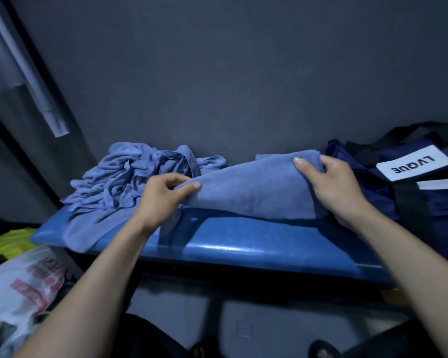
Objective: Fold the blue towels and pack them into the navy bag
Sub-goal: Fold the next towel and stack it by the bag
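A folded blue towel is lifted slightly above the blue padded bench, tilted with its right end higher. My left hand pinches its left corner. My right hand grips its right end, thumb on top. A crumpled heap of blue towels lies on the left part of the bench, partly hanging over the front edge. The navy bag with black straps and a white label sits at the right end of the bench, just beyond my right hand.
A dark grey wall rises right behind the bench. A white printed plastic bag and something yellow-green lie low on the left. Grey floor shows below the bench's front edge.
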